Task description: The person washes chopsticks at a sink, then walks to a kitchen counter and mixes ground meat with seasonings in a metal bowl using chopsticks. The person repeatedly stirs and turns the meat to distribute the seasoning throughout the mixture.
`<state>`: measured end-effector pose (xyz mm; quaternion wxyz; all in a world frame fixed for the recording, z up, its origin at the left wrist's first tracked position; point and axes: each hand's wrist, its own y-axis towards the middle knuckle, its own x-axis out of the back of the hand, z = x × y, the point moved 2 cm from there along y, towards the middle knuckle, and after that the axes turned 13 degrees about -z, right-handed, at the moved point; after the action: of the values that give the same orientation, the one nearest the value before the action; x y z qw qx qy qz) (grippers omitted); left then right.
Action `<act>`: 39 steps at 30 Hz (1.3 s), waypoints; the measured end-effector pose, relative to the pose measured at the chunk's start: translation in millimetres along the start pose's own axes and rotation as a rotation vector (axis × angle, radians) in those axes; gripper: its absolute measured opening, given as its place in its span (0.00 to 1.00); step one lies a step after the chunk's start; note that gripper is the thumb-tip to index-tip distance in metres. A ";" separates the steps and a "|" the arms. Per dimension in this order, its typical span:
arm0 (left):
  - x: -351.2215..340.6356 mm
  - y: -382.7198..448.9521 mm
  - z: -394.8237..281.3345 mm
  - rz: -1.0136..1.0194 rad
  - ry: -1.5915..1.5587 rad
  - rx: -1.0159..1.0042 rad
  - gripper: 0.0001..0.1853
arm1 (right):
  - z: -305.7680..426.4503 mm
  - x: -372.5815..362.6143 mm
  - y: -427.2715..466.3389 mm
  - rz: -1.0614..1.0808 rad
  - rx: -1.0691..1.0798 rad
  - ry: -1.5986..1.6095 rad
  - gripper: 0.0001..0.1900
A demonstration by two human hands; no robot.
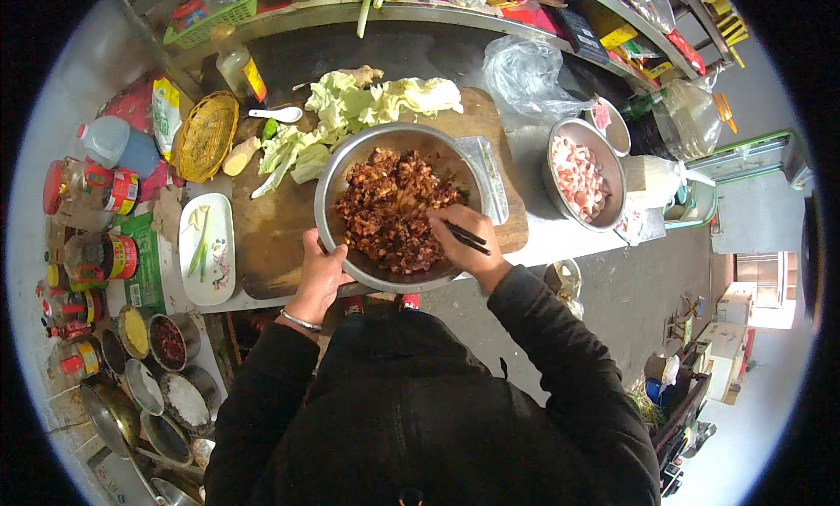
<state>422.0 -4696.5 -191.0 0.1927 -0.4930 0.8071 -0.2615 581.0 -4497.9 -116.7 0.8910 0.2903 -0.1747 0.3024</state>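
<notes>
A large stainless steel bowl (333, 249) holds a dark reddish-brown chopped mixture (394, 204). It rests on a wooden cutting board (275, 243), its near rim reaching past the board's front edge. My left hand (316, 273) grips the bowl's near-left rim, thumb on top. In my right hand (474, 240) are dark chopsticks (467, 237), whose lower ends are hidden in or behind the blurred mixture. Pale green cabbage leaves (354, 106) lie on the board behind the bowl. A clear plastic zip bag (493, 178) sticks out from under the bowl's right side.
To the right stands a metal bowl of pale pink meat pieces (577, 178), near a crumpled plastic bag (525, 73). On the left are a white plate (207, 289) with scallion and garlic, a yellow wicker basket (207, 135), a ginger piece (241, 156), a glass bottle (239, 70) and several seasoning pots (187, 401).
</notes>
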 end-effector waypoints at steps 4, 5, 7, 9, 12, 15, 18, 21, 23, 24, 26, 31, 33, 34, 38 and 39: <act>0.1 -1.2 -2.6 -0.016 0.018 0.017 0.23 | -23.7 -12.9 16.6 -0.196 -0.349 0.331 0.07; 0.8 -1.2 -2.8 -0.027 0.041 0.025 0.22 | -28.5 -19.9 29.4 -0.269 -0.295 0.289 0.08; 1.7 -0.9 -2.9 -0.003 0.043 0.014 0.22 | -35.1 -38.0 45.3 -0.239 -0.450 0.264 0.09; 3.0 -1.2 -2.2 0.006 0.011 0.014 0.21 | -27.8 -44.7 49.0 0.045 -0.556 0.358 0.08; 3.8 -2.0 -2.3 0.025 -0.080 0.024 0.20 | 9.8 -24.5 28.5 0.414 -0.235 0.286 0.07; 3.6 -2.3 -2.7 0.016 -0.041 0.020 0.20 | 34.2 7.5 3.1 0.218 -0.543 0.245 0.06; 2.3 -3.3 -3.7 0.014 -0.070 0.029 0.20 | 54.5 -3.1 -6.4 0.445 0.039 0.365 0.06; 0.0 -4.4 -4.5 -0.003 -0.043 0.040 0.19 | 39.0 -18.6 4.6 0.429 0.449 0.055 0.16; -1.7 -4.8 -4.7 -0.022 -0.038 0.044 0.19 | 15.9 -15.0 14.4 0.374 0.258 -0.363 0.16; -2.7 -4.7 -4.9 -0.025 -0.051 0.039 0.19 | 10.8 -7.4 15.9 0.196 0.199 -0.197 0.14; -4.2 -4.1 -4.5 -0.045 -0.044 0.040 0.20 | 4.2 4.3 7.7 -0.035 0.007 -0.198 0.10; -5.1 -3.0 -4.8 -0.023 -0.091 0.058 0.21 | 32.7 -14.6 -55.1 0.078 -0.220 0.162 0.03; -4.2 -3.1 -6.0 -0.003 -0.088 0.062 0.21 | 38.5 -12.2 -68.0 0.088 -0.172 0.207 0.04; -3.5 -3.2 -6.6 -0.002 -0.076 0.062 0.21 | 37.3 -8.8 -66.6 0.168 -0.093 0.200 0.05; -2.1 -3.8 -10.3 -0.005 0.002 0.026 0.22 | 10.1 17.0 -29.9 0.407 0.269 -0.061 0.10; -2.2 -4.1 -10.8 -0.005 0.012 0.025 0.22 | -1.6 18.8 -14.8 0.505 0.242 -0.189 0.11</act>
<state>419.6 -4693.5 -179.9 0.1932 -0.4910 0.8037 -0.2750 605.0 -4498.3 -114.9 0.7263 0.3685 -0.2864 0.5046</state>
